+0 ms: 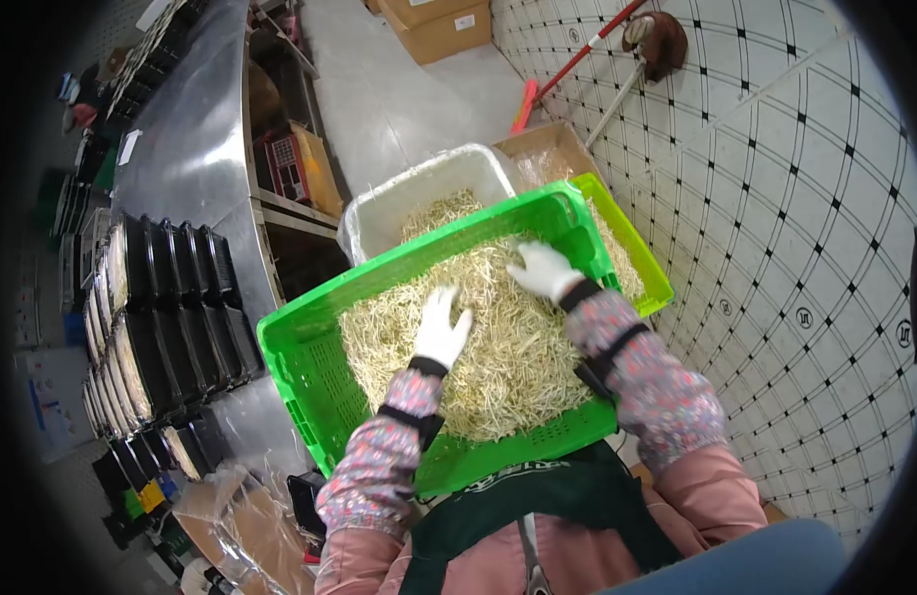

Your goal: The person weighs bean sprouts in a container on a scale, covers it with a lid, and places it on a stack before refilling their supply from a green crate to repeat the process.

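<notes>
A green crate (309, 322) in front of my body holds a heap of bean sprouts (498, 367). My left hand (441, 332), in a white glove, rests at the left-middle of the heap with its fingers stretched out and thumb apart. Near the crate's far right corner is my right hand (543, 271), also gloved in white. Its fingers are apart over the sprouts, slightly blurred, and I see nothing held in them. Floral sleeve covers with dark bands reach both wrists.
Beyond the crate stand a white tub (433, 169) and a yellow-green crate (652, 268), both with sprouts. Stacked black trays (185, 297) sit on the metal table (195, 109) at left. A tiled wall (776, 198) borders the right; cardboard boxes (438, 30) stand farther back.
</notes>
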Motion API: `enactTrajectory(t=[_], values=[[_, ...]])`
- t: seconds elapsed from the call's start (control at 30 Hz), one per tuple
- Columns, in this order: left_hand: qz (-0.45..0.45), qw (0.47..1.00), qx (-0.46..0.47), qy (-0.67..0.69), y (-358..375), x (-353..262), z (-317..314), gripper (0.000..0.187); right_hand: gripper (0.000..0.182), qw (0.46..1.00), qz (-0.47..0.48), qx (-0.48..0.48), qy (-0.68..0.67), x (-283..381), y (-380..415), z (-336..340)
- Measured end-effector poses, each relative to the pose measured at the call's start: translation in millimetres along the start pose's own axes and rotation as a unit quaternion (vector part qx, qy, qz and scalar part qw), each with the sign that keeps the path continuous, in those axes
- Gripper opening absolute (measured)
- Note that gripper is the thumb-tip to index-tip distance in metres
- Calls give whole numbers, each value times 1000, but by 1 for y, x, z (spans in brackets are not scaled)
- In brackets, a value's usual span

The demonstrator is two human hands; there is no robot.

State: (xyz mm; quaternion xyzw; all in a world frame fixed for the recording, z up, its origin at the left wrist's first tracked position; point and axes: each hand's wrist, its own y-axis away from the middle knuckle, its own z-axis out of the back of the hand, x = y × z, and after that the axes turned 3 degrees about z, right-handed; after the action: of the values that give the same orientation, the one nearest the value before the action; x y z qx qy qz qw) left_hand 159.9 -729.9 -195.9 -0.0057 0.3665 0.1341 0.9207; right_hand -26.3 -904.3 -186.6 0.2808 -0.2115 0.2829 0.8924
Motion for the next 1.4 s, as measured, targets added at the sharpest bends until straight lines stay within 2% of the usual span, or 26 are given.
enactTrajectory(t=[0.03,0.1,0.17,0.23,0.3,0.37,0.4,0.43,0.5,0.57,0.63,0.7,0.73,0.77,0.83,0.87,0.9,0.97,1.0,1.03,1.1,1.13,1.23,1.3,1.37,1.4], values=[[47,999,-26,-7,-7,-7,-15,68,58,998,-59,1,28,2,-10,-4],[118,989,36,-75,-2,-22,-39,74,63,994,-59,8,87,2,2,-17],[137,958,184,-169,28,-64,-35,76,65,980,-50,53,184,14,21,-22],[77,954,276,-86,75,-63,-43,74,63,991,15,-23,133,2,59,-53],[-5,959,282,14,114,-50,-45,68,60,984,39,107,136,12,117,-50],[-9,921,377,96,124,-57,-15,64,60,980,116,101,126,16,166,-44],[-41,918,388,73,130,-59,1,64,60,980,116,101,127,18,173,-30],[-14,907,407,106,130,-60,14,65,60,983,88,142,79,22,180,-16],[30,945,292,146,129,-43,15,65,60,981,57,183,25,20,180,-11],[167,965,163,119,128,-6,-8,84,63,996,32,63,54,11,161,-15],[356,918,158,80,119,7,-29,93,65,997,-8,52,57,16,141,-22],[387,887,223,115,117,1,-41,105,68,996,-54,39,57,14,139,-39],[418,879,150,174,125,-1,-62,110,68,994,-55,67,62,12,143,-50],[347,886,264,158,129,13,-80,112,69,992,-53,95,71,12,149,-57],[463,834,237,184,120,-53,-52,103,65,990,-64,114,49,23,168,-55],[496,817,227,189,117,-63,-55,84,63,989,-75,122,-40,22,174,-64],[493,819,226,187,124,-46,-77,84,62,979,-88,127,-130,22,179,-72],[463,741,212,438,139,6,-136,68,60,974,-117,111,-159,28,185,-75],[543,656,181,491,109,-92,-46,56,58,967,-144,100,-187,30,184,-75],[540,659,179,491,108,-86,-49,56,58,967,-140,97,-187,32,183,-75],[462,676,173,548,114,-61,-67,45,56,926,-148,43,-346,35,183,-78],[454,686,122,556,116,-53,-78,41,53,918,-131,15,-374,35,181,-77],[388,690,84,605,91,-109,-30,65,50,922,-63,-46,-379,51,180,-27],[337,696,79,629,71,-145,-10,58,42,921,-10,-102,-377,44,178,1],[243,725,57,643,49,-193,9,52,36,952,214,-199,-95,37,181,50],[239,726,62,641,38,-215,12,52,36,934,250,-251,-50,27,180,73]])
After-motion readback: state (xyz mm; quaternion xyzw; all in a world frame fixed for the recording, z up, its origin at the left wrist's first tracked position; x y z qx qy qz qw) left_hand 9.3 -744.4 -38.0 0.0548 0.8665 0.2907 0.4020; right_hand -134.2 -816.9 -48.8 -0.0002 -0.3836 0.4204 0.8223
